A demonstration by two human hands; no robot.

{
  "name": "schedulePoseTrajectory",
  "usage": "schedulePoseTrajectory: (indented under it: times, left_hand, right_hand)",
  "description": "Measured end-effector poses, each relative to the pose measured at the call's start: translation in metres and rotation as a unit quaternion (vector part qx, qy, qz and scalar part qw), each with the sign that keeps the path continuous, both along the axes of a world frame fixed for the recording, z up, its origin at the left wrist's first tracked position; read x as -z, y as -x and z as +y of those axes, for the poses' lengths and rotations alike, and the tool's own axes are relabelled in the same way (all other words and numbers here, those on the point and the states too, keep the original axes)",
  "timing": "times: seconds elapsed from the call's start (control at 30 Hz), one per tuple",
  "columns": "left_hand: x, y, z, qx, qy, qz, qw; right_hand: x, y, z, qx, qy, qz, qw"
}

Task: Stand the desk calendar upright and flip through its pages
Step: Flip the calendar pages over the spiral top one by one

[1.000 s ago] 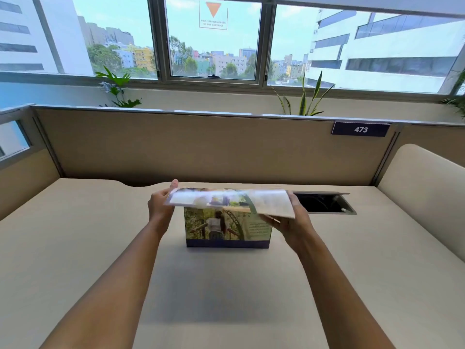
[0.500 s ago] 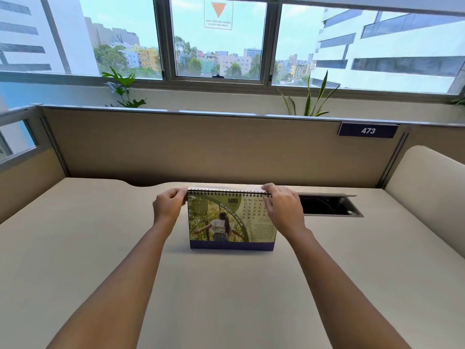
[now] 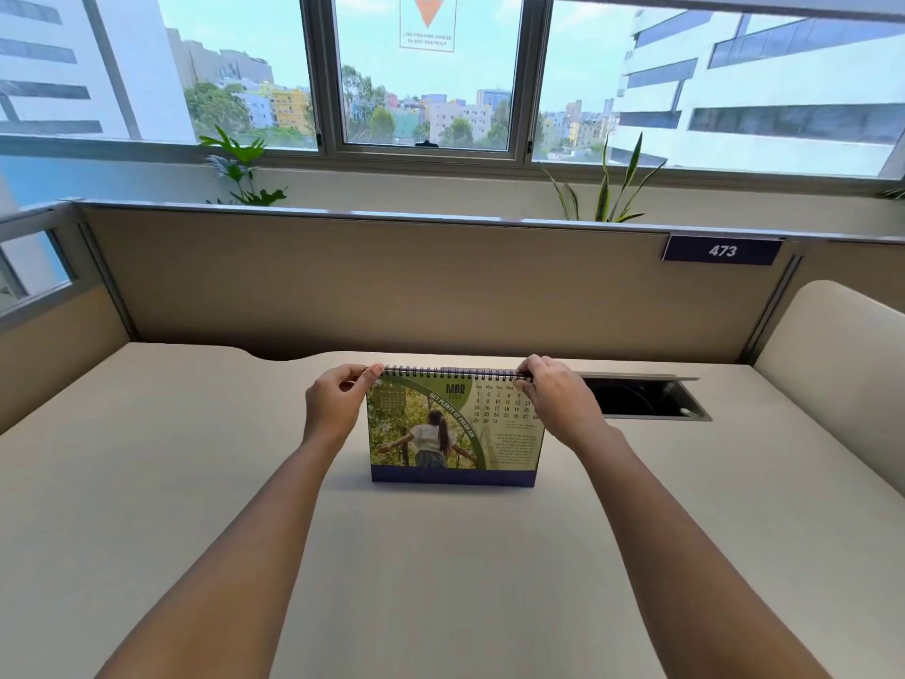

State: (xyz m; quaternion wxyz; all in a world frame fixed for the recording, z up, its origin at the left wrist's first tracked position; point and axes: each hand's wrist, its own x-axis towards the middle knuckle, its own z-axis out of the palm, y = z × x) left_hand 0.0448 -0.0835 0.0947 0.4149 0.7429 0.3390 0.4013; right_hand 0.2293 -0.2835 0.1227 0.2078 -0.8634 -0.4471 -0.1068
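The desk calendar (image 3: 453, 433) stands upright on the beige desk (image 3: 440, 580), facing me. Its front page reads MAR, with a green photo of a person outdoors and a date grid. A wire spiral runs along its top edge. My left hand (image 3: 335, 409) pinches the top left corner at the spiral. My right hand (image 3: 558, 401) pinches the top right corner and covers part of the date grid. The pages behind the front one are hidden.
An open cable hatch (image 3: 641, 396) is sunk into the desk just right of my right hand. A tan partition (image 3: 392, 286) with a 473 plate (image 3: 722, 249) closes the back. A padded panel (image 3: 832, 384) rises at the right. Plants stand on the window ledge.
A page that was held flat above the calendar a second ago has gone over the spiral. The MAR page now shows, and both hands have settled on the top corners.
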Motion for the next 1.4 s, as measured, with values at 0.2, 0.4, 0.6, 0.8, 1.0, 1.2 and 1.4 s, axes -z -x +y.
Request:
schedulePoseTrajectory:
  times: [0.2,0.4,0.6,0.8,1.0,1.2,1.4]
  left_hand:
    - [-0.002,-0.003,0.0,-0.023,-0.02,0.022,0.999]
    - [-0.007,-0.003,0.001,-0.033,-0.012,0.021,0.999]
    - [-0.011,-0.006,-0.004,-0.034,-0.035,-0.014,0.999]
    - [-0.011,-0.004,-0.006,-0.038,-0.044,-0.021,0.998]
    - [-0.01,-0.005,-0.006,-0.046,-0.029,-0.025,0.998]
    - [-0.01,-0.005,-0.009,-0.049,-0.024,-0.031,0.998]
    - [-0.012,-0.004,-0.009,-0.047,-0.012,-0.024,0.999]
  right_hand:
    - [0.006,-0.001,0.001,0.027,0.031,0.0,0.999]
    - [0.026,0.014,-0.006,0.078,-0.247,0.157,0.953]
    - [0.061,0.029,-0.015,0.188,-0.342,0.282,0.876]
    - [0.085,0.04,-0.019,0.182,-0.318,0.327,0.871]
    - [0.084,0.043,-0.022,0.178,-0.333,0.334,0.864]
    - [0.081,0.045,-0.029,0.163,-0.345,0.369,0.847]
    - [0.073,0.045,-0.035,0.143,-0.331,0.397,0.844]
